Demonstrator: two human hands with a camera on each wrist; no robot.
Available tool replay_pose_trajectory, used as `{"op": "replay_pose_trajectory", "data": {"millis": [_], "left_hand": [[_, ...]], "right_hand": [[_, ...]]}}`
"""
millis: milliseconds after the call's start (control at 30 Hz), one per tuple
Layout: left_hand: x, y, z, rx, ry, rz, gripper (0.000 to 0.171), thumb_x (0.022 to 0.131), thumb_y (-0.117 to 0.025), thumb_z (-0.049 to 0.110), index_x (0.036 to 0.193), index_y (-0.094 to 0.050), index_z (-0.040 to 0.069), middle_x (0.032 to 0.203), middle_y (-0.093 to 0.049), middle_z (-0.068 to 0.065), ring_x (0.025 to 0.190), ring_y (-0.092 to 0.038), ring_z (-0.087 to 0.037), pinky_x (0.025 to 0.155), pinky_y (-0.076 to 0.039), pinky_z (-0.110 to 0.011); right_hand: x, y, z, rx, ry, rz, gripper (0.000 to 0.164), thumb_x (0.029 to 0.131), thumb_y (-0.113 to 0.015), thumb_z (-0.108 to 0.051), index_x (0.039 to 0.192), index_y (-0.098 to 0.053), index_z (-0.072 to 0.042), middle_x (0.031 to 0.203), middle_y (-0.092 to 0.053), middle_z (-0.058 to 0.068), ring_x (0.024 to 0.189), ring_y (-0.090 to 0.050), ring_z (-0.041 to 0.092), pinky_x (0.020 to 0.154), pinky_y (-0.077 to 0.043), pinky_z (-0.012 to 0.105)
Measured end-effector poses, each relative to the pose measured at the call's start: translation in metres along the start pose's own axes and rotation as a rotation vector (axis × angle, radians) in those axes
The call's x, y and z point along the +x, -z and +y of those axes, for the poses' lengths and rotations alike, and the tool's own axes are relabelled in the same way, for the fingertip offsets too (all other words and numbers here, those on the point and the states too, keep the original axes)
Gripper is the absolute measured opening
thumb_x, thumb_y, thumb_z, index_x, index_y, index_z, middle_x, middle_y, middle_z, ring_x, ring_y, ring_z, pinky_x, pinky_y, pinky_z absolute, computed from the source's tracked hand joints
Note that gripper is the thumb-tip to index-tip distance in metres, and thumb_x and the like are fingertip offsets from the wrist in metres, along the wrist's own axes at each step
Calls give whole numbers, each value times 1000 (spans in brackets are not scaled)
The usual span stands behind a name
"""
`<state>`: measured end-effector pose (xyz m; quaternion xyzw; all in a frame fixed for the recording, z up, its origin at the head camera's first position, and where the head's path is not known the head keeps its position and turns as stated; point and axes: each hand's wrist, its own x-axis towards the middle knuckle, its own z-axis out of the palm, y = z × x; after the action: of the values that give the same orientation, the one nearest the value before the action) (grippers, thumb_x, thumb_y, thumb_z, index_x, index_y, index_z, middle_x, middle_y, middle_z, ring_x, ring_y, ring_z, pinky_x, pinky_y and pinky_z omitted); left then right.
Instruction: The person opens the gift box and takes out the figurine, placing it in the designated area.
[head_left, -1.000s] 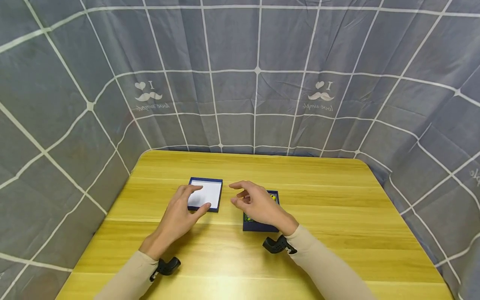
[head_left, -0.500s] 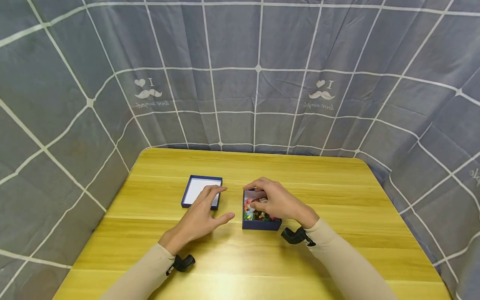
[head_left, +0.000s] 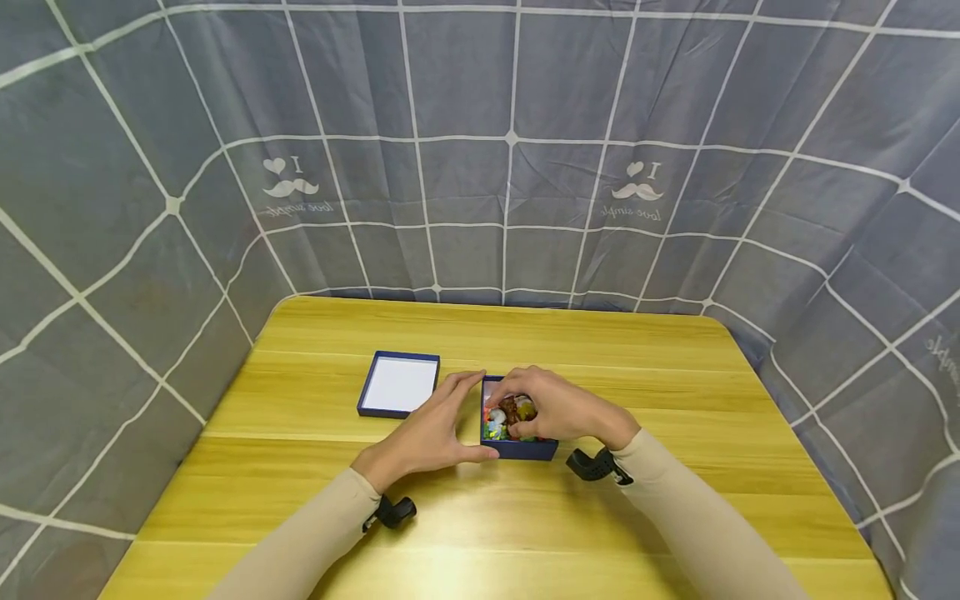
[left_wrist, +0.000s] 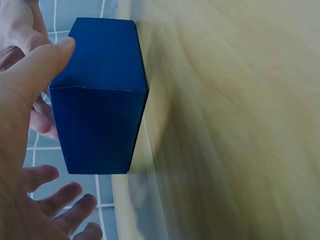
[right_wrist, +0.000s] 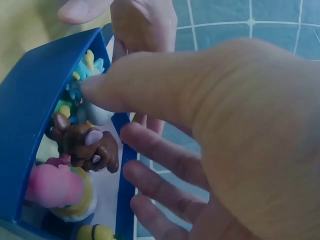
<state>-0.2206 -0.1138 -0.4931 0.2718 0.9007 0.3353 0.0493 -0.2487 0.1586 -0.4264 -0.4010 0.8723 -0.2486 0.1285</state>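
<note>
Left hand (head_left: pixel 429 443): spread wide at the left end of the blue box (head_left: pixel 517 451), contact unclear. Right hand (head_left: pixel 558 408): wide, thumb and fingers apart near the brown figure (right_wrist: pixel 82 145), gripping nothing. Advised for the reach: left hand steadying the wall, right fingertips descending either side of one figure. Box, open-topped, on the counter (head_left: pixel 637 358): brown figure, pink figure (right_wrist: pixel 52 186), yellow figure (right_wrist: pixel 95 233), others part-hidden. Shallow blue tray (head_left: pixel 403 385), to its left: white inside, open side up.

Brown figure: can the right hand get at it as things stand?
Likely yes: the box is open, the right hand is at its opening, and nothing seen lies on the brown figure.
</note>
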Motion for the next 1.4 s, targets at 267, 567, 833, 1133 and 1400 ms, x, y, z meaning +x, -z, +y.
{"op": "replay_pose_trajectory", "data": {"millis": [267,567,833,1133,1400], "left_hand": [[9,-6,-1,-12,-8,-27,124,92,-97,63,184,-32,12,188,-37,-12,171,-46,-39,134,-52,-65],[12,-9,-3,-25,-24,10,120,90,-100,58,181,-37,12,182,-44,-12,164,-54,-38,132,-55,-62],[12,-9,-4,-29,-4,1,121,89,-102,58,182,-36,16,183,-43,-8,165,-54,-35,133,-54,-58],[12,-8,-6,-52,-11,0,122,88,-102,58,182,-36,17,183,-43,-7,166,-52,-35,134,-53,-60],[14,-9,-8,-66,-7,1,122,88,-101,59,182,-36,17,184,-42,-6,165,-54,-35,134,-53,-60]], "right_hand": [[9,-3,3,-33,44,-63,36,102,-92,-11,135,-84,-21,140,-79,-2,134,-67,28,123,-57,58],[16,-6,6,-75,70,-91,29,100,-91,-7,124,-85,-22,121,-80,-8,118,-65,18,115,-57,48],[21,-10,9,-52,59,-85,24,101,-90,-6,116,-82,-23,107,-76,-9,103,-57,14,98,-51,33],[24,-12,12,-33,37,-68,23,100,-92,-9,114,-81,-24,106,-76,-10,99,-57,14,95,-49,31],[25,-11,14,-17,31,-63,24,100,-92,-7,114,-82,-24,112,-78,-9,104,-61,13,99,-54,33]]}}
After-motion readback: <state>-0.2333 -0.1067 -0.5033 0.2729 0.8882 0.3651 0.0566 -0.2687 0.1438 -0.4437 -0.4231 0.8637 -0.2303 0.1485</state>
